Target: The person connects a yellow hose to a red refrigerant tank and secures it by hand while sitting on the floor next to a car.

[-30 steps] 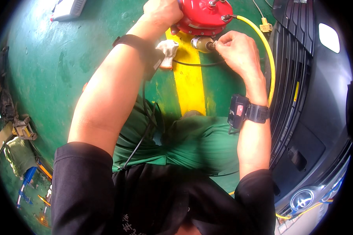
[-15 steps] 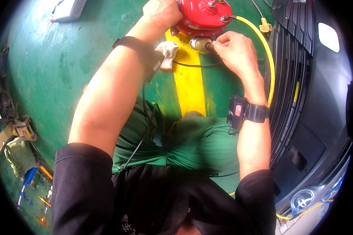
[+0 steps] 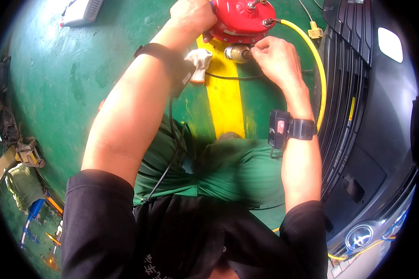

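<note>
A red round metal housing [image 3: 239,21] with bolts along its rim stands on the floor at the top of the view. My left hand [image 3: 193,16] is closed at its left side, with the fingertips partly hidden. Low on the housing's near side, a brass-coloured cylindrical fitting [image 3: 239,54] sticks out. My right hand [image 3: 278,58] pinches the dark, narrow right end of this fitting between thumb and fingers. A yellow hose [image 3: 319,69] joins the housing on its right and curves down past my right wrist.
A white knitted glove [image 3: 200,64] lies by my left forearm. A thin black cable [image 3: 232,77] crosses the yellow floor stripe [image 3: 226,107]. Close on the right is a dark car front [image 3: 372,139]. Tools and a cloth [image 3: 26,186] lie at far left; a pale container [image 3: 81,11] stands top left.
My right hand has shifted and turned slightly at the fitting's end, and the fitting's surface looks turned a little. My left hand and the red housing stay in place.
</note>
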`<state>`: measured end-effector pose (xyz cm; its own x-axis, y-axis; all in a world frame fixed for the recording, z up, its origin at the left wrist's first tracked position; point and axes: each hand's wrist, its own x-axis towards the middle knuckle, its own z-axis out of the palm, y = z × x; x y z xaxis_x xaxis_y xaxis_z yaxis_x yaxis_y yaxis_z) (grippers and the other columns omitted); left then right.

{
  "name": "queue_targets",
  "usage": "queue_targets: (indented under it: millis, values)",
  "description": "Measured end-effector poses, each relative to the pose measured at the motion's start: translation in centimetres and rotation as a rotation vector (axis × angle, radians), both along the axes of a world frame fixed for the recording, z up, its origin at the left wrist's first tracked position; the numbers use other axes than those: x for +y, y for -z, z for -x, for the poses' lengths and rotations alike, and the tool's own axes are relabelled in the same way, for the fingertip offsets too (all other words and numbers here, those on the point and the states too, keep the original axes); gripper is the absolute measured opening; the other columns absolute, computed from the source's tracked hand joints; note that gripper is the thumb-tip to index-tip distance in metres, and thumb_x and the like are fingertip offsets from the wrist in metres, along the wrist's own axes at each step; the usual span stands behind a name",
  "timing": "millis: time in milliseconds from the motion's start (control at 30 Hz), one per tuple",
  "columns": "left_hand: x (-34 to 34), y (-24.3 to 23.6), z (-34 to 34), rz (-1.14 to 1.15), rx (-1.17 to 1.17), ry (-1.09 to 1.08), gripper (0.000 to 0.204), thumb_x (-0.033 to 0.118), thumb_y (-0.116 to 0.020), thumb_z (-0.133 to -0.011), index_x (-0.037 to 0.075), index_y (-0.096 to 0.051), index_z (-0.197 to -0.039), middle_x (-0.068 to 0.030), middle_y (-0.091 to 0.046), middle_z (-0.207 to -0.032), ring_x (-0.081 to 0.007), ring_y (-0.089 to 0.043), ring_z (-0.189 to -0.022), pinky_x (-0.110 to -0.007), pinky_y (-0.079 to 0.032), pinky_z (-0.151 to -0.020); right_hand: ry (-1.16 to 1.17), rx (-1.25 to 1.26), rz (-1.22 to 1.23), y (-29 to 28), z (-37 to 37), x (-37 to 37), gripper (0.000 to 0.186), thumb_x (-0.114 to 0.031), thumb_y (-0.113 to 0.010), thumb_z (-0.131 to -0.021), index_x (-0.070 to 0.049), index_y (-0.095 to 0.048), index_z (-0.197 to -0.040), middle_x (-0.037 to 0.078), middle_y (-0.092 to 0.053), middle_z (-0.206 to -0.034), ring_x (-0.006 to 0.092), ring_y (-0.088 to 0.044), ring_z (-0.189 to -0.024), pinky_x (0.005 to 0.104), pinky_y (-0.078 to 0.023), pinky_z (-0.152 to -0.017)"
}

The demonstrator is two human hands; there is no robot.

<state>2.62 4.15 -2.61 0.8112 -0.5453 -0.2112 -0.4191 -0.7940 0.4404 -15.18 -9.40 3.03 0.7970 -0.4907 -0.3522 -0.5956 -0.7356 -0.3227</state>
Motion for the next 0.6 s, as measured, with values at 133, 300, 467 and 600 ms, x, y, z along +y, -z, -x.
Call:
queue_targets:
  millis: [133,300,467,600]
  values:
    - [0.07,0.10,-0.04,0.000,-0.007,-0.004,0.020,0.019,-0.066,-0.080,0.003,-0.077,-0.085,-0.0225,-0.073,-0.086,-0.0388,-0.073,-0.086,-0.045,-0.059,-0.077,-0.004,0.001,0.013,0.26,-0.02,0.06,0.027,-0.031,-0.069,-0.089,-0.010,-0.079,-0.104,0.017,-0.076,-0.100,0.0366,-0.072,-0.100,0.0462,-0.055,-0.091]
    - [0.25,0.22,-0.10,0.012,-0.027,-0.007,0.020,0.018,-0.066,-0.080,0.003,-0.077,-0.084,-0.0227,-0.073,-0.086,-0.0389,-0.073,-0.085,-0.045,-0.059,-0.077,-0.017,0.007,0.017,0.08,-0.14,0.28,0.027,-0.031,-0.069,-0.088,-0.010,-0.079,-0.104,0.018,-0.076,-0.102,0.0366,-0.072,-0.101,0.0460,-0.055,-0.092]
    - [0.13,0.36,-0.12,-0.005,-0.029,0.021,0.020,0.018,-0.066,-0.080,0.002,-0.077,-0.083,-0.0231,-0.073,-0.085,-0.0391,-0.073,-0.085,-0.045,-0.059,-0.077,-0.018,0.044,0.016,-0.06,-0.25,0.31,0.027,-0.030,-0.069,-0.088,-0.010,-0.079,-0.104,0.018,-0.076,-0.103,0.0364,-0.072,-0.102,0.0462,-0.054,-0.093]
    - [0.13,0.45,-0.09,0.001,-0.031,-0.008,0.020,0.019,-0.065,-0.080,0.002,-0.077,-0.083,-0.0231,-0.073,-0.085,-0.0390,-0.073,-0.085,-0.045,-0.059,-0.077,-0.035,0.070,0.014,-0.48,-0.36,0.55,0.027,-0.030,-0.069,-0.089,-0.010,-0.079,-0.104,0.018,-0.076,-0.103,0.0364,-0.072,-0.102,0.0464,-0.054,-0.093]
